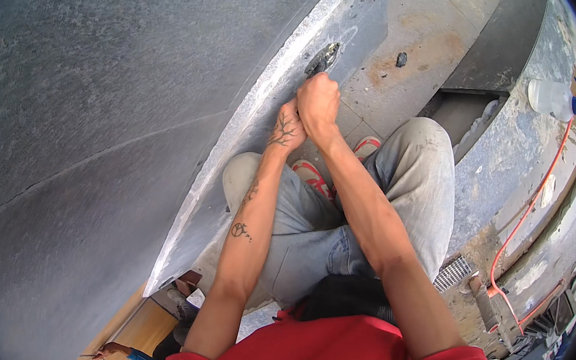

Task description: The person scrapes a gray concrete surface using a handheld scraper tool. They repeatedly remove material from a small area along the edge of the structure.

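My right hand point(320, 102) is closed in a fist just below a rough, broken hole point(323, 59) in the side face of a large grey slab point(134, 82). Pressed against it from the lower left is my left hand point(287, 128), its fingers curled and mostly hidden. Whatever the two hands grip, if anything, cannot be made out. Dark, jagged material shows inside the hole. A pale, chipped edge point(233, 112) runs along the slab to the left of both hands.
A dark chunk point(401, 59) lies on the dusty tiled floor point(429, 25). At right are a rectangular opening point(474, 116), a clear plastic bottle point(550, 98) and an orange cable point(544, 190). Another person's hand point(110, 350) shows at lower left. My bent knees flank my forearms.
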Demonstrator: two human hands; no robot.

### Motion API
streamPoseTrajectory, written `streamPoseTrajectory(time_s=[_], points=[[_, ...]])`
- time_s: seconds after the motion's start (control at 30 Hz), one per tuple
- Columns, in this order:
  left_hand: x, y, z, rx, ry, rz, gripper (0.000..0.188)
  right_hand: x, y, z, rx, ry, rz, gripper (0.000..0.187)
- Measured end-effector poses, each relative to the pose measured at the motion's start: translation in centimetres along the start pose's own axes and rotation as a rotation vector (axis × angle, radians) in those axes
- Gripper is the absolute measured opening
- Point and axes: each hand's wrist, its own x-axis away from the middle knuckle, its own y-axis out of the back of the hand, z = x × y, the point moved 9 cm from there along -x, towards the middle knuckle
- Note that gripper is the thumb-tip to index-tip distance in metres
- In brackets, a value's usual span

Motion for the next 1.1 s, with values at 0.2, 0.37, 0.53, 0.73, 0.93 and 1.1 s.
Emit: streamPoseTrajectory(time_s=[0.2,0.37,0.53,0.73,0.93,1.1], points=[[0.7,-0.8,2.0,0.245,0.443,0.095,0.037,0.0,-2.0,-4.0,-0.458,-0.244,0.243,0.042],[0.3,-0.2,1.5,0.100,0.250,-0.023,0.046,2.3,-7.7,-6.9,-1.192,-0.713,0.825,0.055],[0.8,0.4,-0.9,-0.152,0.173,-0.170,0.050,2.4,-9.1,-4.8,-1.848,-0.640,0.940,0.044],[1.2,-0.4,-1.8,-0.225,0.190,-0.261,0.052,1.5,-10.3,-7.0,-1.631,-0.687,0.820,0.038],[-1.3,-2.9,-0.1,0.026,0.425,0.103,0.057,-0.5,-6.5,-7.8,-1.195,-0.687,0.414,0.038],[-2.3,-4.7,-5.3,0.007,0.121,-0.078,0.055,-2.7,-0.6,-7.9,-1.188,-0.586,0.328,0.043]])
